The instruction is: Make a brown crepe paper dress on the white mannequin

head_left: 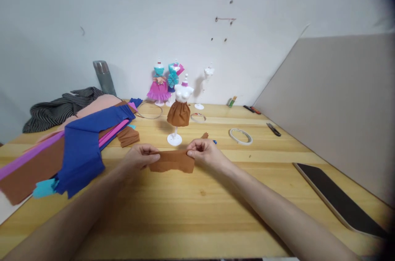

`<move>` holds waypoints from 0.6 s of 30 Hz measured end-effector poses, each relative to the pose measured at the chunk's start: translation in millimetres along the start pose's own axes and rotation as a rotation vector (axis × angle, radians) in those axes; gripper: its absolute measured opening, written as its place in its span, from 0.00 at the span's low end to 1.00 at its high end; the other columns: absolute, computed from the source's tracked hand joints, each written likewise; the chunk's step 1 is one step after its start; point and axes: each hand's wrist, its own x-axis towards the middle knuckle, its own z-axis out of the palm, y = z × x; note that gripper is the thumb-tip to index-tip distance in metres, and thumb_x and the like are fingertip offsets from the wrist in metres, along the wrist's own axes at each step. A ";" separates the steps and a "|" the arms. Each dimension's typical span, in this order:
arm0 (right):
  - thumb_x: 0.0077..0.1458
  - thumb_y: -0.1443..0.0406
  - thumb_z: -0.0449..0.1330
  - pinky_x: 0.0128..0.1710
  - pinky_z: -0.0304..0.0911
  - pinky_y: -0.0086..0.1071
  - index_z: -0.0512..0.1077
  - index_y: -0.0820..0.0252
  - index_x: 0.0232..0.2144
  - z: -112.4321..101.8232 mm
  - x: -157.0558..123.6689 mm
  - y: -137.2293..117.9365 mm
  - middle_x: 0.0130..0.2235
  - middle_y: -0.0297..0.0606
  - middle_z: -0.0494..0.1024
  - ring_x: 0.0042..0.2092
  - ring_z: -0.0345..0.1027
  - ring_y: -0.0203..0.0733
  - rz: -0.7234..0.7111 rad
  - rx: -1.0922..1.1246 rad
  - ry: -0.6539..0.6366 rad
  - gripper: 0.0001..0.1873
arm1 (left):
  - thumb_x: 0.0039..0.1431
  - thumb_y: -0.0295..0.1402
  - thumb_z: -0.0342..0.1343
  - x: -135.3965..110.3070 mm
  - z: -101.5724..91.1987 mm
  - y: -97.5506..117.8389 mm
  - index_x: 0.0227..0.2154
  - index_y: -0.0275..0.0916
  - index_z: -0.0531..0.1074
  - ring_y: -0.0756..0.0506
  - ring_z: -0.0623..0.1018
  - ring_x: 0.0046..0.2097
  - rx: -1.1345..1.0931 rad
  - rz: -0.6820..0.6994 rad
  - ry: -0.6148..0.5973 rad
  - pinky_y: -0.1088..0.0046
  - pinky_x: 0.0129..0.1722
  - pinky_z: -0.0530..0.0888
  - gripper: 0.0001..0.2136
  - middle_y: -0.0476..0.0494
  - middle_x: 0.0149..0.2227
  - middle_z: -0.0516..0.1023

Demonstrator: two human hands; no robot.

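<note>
A strip of brown crepe paper is stretched level between my hands, its lower edge uneven. My left hand pinches its upper left corner, and my right hand pinches the upper right corner. Just beyond the strip stands a small white dress form on a round base, wearing a gathered brown skirt. Folded brown paper lies on the table to the left of my left hand. A small brown scrap and a blue object are behind my right hand.
Blue paper and other coloured sheets spread over the left side. Dressed mini forms and a bare one stand by the wall. A tape roll, a cutter and a dark flat slab lie rightward.
</note>
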 end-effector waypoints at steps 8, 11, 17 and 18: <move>0.40 0.65 0.65 0.17 0.51 0.24 0.71 0.61 0.24 -15.3 5.2 -67.2 0.16 0.27 0.69 0.16 0.60 0.29 -0.047 0.063 0.019 0.07 | 0.39 0.36 0.66 -0.6 -8.3 67.8 0.26 0.34 0.73 0.57 0.58 0.15 0.051 0.120 0.034 0.81 0.16 0.51 0.13 0.57 0.13 0.63; 0.40 0.64 0.65 0.17 0.53 0.25 0.72 0.61 0.26 -21.0 13.8 -85.6 0.17 0.27 0.69 0.17 0.61 0.30 -0.136 0.110 0.108 0.09 | 0.43 0.36 0.64 11.2 -10.0 93.9 0.29 0.35 0.72 0.55 0.62 0.15 0.096 0.210 0.043 0.81 0.15 0.54 0.12 0.56 0.13 0.67; 0.41 0.65 0.66 0.22 0.59 0.28 0.73 0.60 0.29 -30.7 34.5 -99.3 0.20 0.29 0.72 0.22 0.66 0.33 -0.293 0.198 0.203 0.09 | 0.45 0.34 0.63 51.1 -7.9 121.3 0.30 0.34 0.73 0.51 0.74 0.20 0.094 0.473 0.010 0.77 0.22 0.70 0.10 0.49 0.17 0.75; 0.41 0.65 0.66 0.22 0.59 0.28 0.73 0.60 0.29 -31.7 37.3 -99.7 0.20 0.29 0.72 0.23 0.67 0.34 -0.300 0.210 0.201 0.09 | 0.45 0.34 0.63 56.5 -8.4 123.5 0.30 0.33 0.73 0.51 0.74 0.21 0.094 0.483 -0.008 0.76 0.23 0.71 0.11 0.48 0.18 0.75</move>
